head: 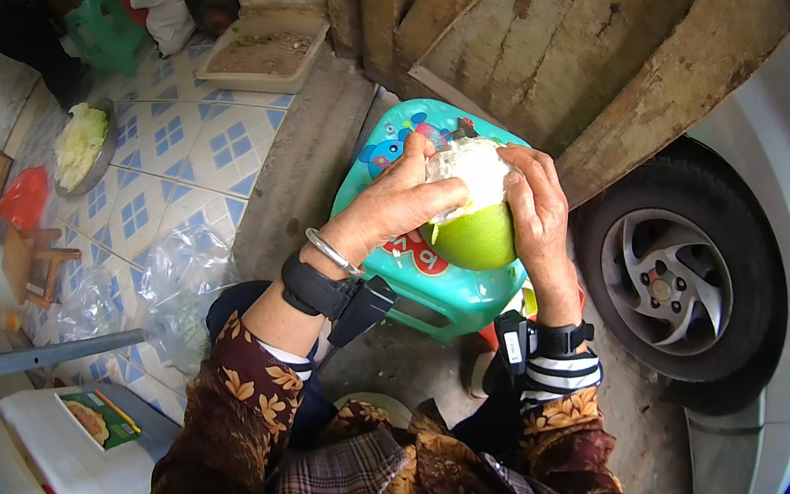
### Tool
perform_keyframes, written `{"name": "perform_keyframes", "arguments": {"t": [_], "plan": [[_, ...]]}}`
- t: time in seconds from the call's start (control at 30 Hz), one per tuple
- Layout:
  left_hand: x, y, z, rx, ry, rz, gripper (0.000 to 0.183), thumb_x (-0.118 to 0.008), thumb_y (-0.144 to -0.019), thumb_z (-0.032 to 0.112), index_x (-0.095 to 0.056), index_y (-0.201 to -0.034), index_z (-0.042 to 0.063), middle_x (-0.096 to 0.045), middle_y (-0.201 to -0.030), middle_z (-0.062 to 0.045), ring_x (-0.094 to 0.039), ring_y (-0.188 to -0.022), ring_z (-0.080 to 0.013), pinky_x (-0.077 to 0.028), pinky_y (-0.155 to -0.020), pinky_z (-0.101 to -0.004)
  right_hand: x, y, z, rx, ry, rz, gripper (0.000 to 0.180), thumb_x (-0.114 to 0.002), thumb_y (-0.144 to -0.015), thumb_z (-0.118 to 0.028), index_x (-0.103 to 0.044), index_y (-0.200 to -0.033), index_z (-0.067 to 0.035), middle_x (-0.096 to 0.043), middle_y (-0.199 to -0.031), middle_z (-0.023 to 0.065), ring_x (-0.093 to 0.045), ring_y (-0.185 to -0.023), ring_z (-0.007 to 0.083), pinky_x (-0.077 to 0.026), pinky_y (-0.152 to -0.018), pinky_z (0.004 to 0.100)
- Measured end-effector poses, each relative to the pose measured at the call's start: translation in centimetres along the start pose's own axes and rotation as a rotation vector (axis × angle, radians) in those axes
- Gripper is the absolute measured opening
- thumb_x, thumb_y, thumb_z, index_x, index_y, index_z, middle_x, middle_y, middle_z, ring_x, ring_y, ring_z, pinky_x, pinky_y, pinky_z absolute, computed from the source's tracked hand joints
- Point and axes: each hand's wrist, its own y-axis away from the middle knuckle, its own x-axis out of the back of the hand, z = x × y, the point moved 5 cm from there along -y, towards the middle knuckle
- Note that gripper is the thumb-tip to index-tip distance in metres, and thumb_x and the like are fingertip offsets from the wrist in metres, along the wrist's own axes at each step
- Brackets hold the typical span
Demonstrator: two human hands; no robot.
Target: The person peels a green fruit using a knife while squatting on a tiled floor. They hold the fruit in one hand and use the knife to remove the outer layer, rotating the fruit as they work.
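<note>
A partly peeled pomelo [477,235] is held between my two hands over a turquoise plastic stool [418,300]. Its upper part shows bare white pith [475,167], while green rind still covers the lower part. My left hand [406,192] grips it from the left, with the thumb pressed to the pith near the edge of the rind. Against the right side lies my right hand [535,189], its fingers curled over the fruit. Cartoon prints decorate the stool's seat. A small dark object [464,129] shows behind the pomelo; what it is I cannot tell.
A car wheel [663,293] stands close on the right, below a weathered wooden door [562,34]. On the tiled floor at left are clear plastic bags [184,284], a metal bowl of chopped greens [82,151], a red bag [25,199] and a small wooden stool [37,263].
</note>
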Motion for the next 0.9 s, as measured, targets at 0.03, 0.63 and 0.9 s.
{"name": "perform_keyframes", "arguments": {"t": [0.03, 0.63, 0.9], "plan": [[0.0, 0.0, 0.1, 0.015, 0.027, 0.007, 0.043, -0.062, -0.081, 0.02, -0.039, -0.113, 0.004, -0.053, -0.102, -0.01, -0.052, -0.092, -0.016, -0.045, -0.079, -0.0273, -0.1, 0.1, -0.4, 0.017, 0.029, -0.003, 0.025, -0.052, -0.088, -0.01, -0.063, -0.109, -0.001, -0.059, -0.112, 0.02, -0.057, -0.108, 0.0347, -0.045, -0.092, 0.0396], [0.9, 1.2, -0.1, 0.114, -0.261, 0.055, 0.062, -0.059, -0.073, 0.01, -0.035, -0.127, -0.008, -0.053, -0.104, -0.024, -0.052, -0.1, -0.0316, -0.042, -0.085, -0.0352, -1.1, 0.5, -3.1, 0.177, 0.231, -0.022, 0.026, -0.055, -0.084, -0.012, -0.065, -0.107, -0.004, -0.06, -0.112, 0.0182, -0.057, -0.102, 0.0333, -0.043, -0.09, 0.0415], [1.6, 1.7, -1.6, 0.19, 0.194, -0.107, 0.054, -0.058, -0.077, 0.0, -0.042, -0.129, 0.001, -0.056, -0.11, -0.006, -0.058, -0.097, -0.014, -0.047, -0.079, -0.0225, -0.5, 0.3, -2.0, 0.099, 0.083, 0.011, 0.025, -0.054, -0.085, -0.008, -0.064, -0.107, -0.003, -0.059, -0.114, 0.0197, -0.058, -0.105, 0.0346, -0.045, -0.092, 0.0408]]}}
